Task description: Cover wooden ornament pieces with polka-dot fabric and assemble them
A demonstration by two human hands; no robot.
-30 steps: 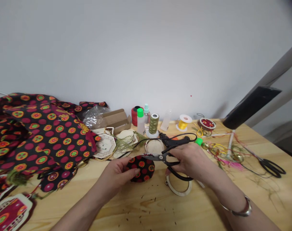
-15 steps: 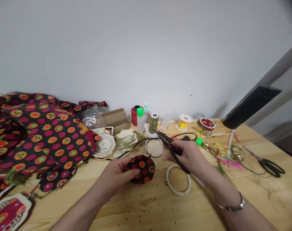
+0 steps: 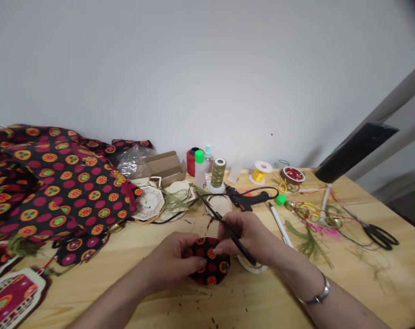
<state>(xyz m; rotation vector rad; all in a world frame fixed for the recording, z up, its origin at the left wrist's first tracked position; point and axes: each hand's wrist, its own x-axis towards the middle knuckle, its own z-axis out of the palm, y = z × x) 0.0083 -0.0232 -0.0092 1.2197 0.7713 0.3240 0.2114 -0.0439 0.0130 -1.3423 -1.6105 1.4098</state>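
A round piece of dark fabric with orange, green and maroon motifs (image 3: 210,269) is pinched in my left hand (image 3: 175,260), thumb on top. My right hand (image 3: 244,237) holds black scissors (image 3: 235,238), their blades pointing up and to the left, away from me. The thumb of that hand also rests on the fabric's upper right edge. Partly hidden beneath my right hand lies a pale wooden ring (image 3: 253,267). A round pale disc (image 3: 221,203) sits just beyond the scissors.
Patterned fabric (image 3: 63,183) heaps on the left. Behind are a black glue gun (image 3: 250,199), an olive thread cone (image 3: 218,173), a green-capped bottle (image 3: 199,171) and a yellow spool (image 3: 260,172). On the right lie a white pen (image 3: 281,225) and other scissors (image 3: 381,236). Dark snippets dot the table.
My left hand has moved the fabric circle slightly right and nearer. My right hand has come left and down with the scissors, onto the circle's edge, now covering part of the wooden ring.
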